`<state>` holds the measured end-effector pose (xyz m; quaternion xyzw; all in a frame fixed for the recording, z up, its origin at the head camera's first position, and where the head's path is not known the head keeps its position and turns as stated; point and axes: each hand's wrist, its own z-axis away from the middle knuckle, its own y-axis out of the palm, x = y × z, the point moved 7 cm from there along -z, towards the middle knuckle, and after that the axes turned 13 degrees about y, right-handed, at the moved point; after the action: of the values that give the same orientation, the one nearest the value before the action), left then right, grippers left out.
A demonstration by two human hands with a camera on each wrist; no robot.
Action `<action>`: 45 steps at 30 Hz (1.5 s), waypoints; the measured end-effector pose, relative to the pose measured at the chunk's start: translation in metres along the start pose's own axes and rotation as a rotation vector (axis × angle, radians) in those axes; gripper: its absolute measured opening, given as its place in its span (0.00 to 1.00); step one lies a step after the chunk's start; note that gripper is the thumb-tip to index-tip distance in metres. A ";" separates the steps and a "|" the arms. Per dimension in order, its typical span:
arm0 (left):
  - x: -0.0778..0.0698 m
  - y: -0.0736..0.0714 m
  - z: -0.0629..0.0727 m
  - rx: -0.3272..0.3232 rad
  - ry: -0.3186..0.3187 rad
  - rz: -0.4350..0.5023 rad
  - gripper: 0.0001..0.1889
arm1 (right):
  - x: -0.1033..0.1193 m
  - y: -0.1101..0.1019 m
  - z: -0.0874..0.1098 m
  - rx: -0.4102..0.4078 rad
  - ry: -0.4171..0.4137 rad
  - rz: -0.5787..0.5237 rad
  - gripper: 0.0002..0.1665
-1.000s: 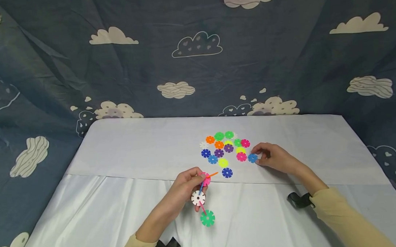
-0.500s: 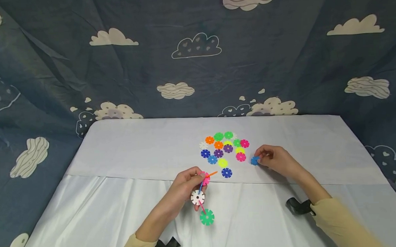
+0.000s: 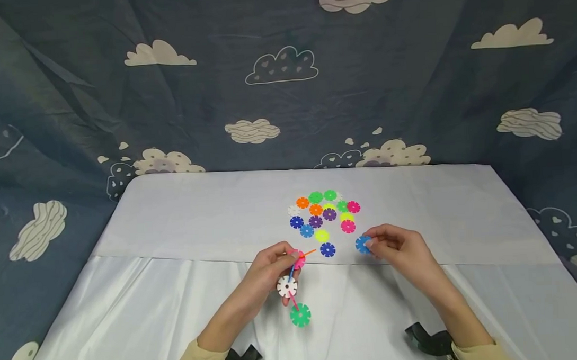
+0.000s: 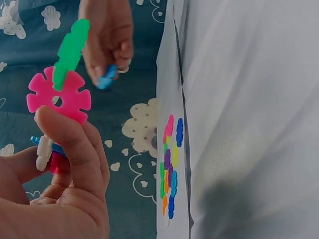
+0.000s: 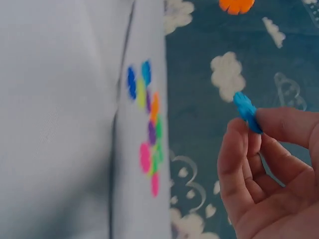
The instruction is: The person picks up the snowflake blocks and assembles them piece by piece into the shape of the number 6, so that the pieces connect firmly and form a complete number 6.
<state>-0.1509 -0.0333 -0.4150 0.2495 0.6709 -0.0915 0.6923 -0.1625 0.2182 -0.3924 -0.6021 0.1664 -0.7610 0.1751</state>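
Note:
My left hand (image 3: 271,269) grips a chain of interlocked notched plastic discs. In the head view its pink disc (image 3: 298,259) is at the fingertips, with an orange disc (image 3: 308,253) edge-on beside it. Below hang a white disc (image 3: 287,287) and a green disc (image 3: 300,315), joined by edge-on blue and pink discs. My right hand (image 3: 405,252) pinches a light blue disc (image 3: 363,244) between thumb and fingers, raised over the cloth to the right of the chain. The right wrist view shows this blue disc (image 5: 246,112) edge-on at the fingertips.
Loose discs in several colours lie in a cluster on the white-covered table (image 3: 213,214), beyond the hands. A dark blue disc (image 3: 327,249) lies nearest the chain. Behind the table hangs a dark cloth (image 3: 286,106) printed with clouds.
My right hand has picked up the light blue disc from the cluster's right side and brought it toward me and slightly left. My left hand and its chain have barely moved.

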 end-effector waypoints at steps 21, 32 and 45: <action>0.001 0.000 0.003 -0.016 -0.012 -0.003 0.14 | 0.030 0.057 0.025 0.089 -0.002 -0.262 0.15; 0.002 0.005 0.001 0.047 0.000 -0.016 0.13 | 0.025 0.067 0.022 0.159 0.015 -0.336 0.14; 0.006 0.005 -0.001 0.112 0.004 -0.185 0.11 | 0.025 0.075 0.023 0.211 -0.010 -0.157 0.08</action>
<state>-0.1489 -0.0272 -0.4195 0.2248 0.6863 -0.1920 0.6645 -0.1403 0.1390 -0.4009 -0.5954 0.0366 -0.7825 0.1782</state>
